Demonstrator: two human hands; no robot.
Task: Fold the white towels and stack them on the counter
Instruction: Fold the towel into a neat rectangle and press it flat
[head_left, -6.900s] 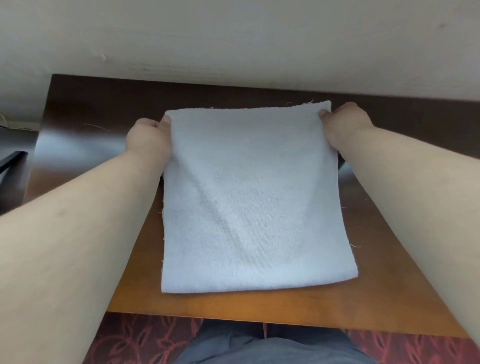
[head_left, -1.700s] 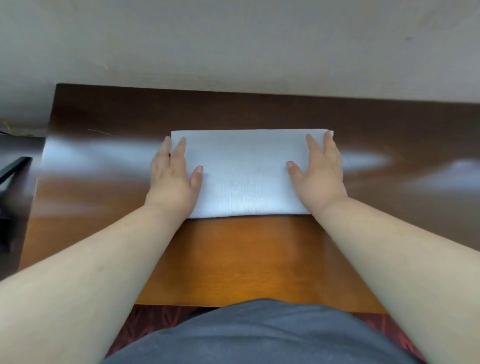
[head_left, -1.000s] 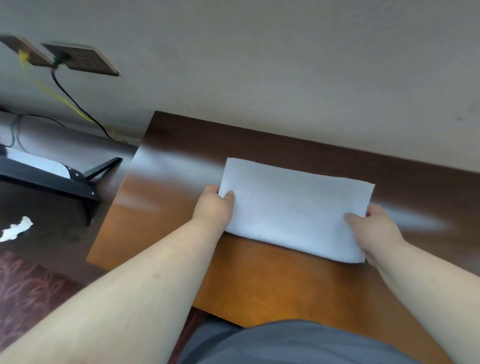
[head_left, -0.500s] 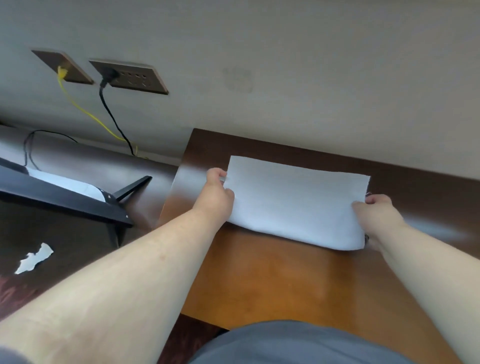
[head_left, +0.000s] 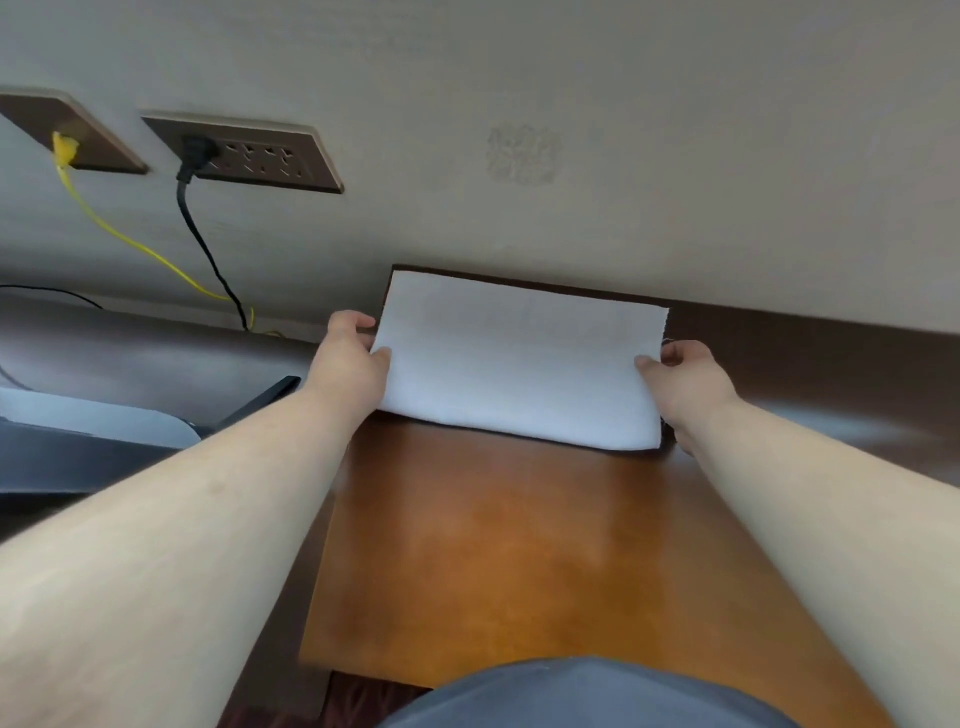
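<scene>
At the rear of the wooden counter (head_left: 519, 545), both hands held one folded white towel (head_left: 519, 364) by its short ends.

Head view: the left hand (head_left: 350, 364) pinched the towel's left end, thumb on top and fingers (head_left: 358, 318) curled behind; the right hand (head_left: 685, 382) gripped the right end likewise. Gripping both ends probably kept the layers aligned while the towel was carried or set down close to the wall (head_left: 623, 156). Whether the towel rested on the counter or was raised slightly could not be determined. No stack or further towels were visible. A socket panel (head_left: 244, 153) with a black cable (head_left: 202, 244) and a yellow cable (head_left: 130, 239) occupied the wall at left.
</scene>
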